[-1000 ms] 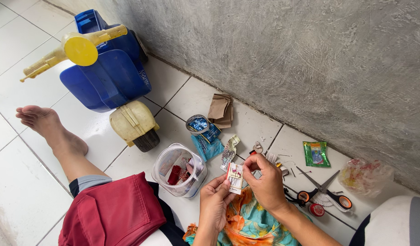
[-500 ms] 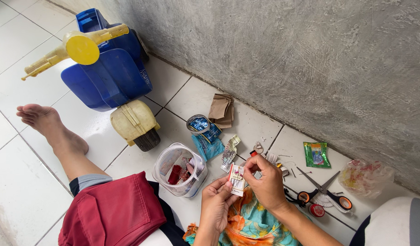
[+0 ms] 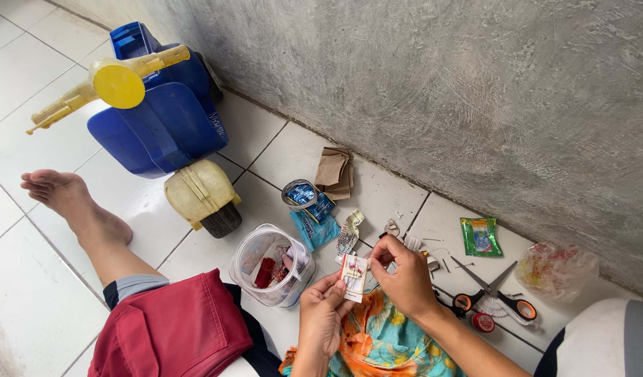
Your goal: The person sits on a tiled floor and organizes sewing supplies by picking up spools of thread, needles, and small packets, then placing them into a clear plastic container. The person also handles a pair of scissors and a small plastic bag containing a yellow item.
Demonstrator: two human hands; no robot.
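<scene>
Both hands pinch a small white card (image 3: 353, 276) low in the middle of the frame: the left hand (image 3: 321, 315) grips its bottom edge, and the right hand (image 3: 405, 276) nips its top corner with fingers together. Under the card lies a bright flowery cloth (image 3: 384, 345). A clear plastic tub (image 3: 269, 265) stands just left, orange-handled scissors (image 3: 499, 300) lie to the right, and a blue toy scooter (image 3: 154, 112) sits at the upper left.

Bare foot (image 3: 60, 192), grey legging cuff under red shorts (image 3: 171, 331); bare forearms, no sleeves, hands (image 3: 405, 279) ringless.
</scene>
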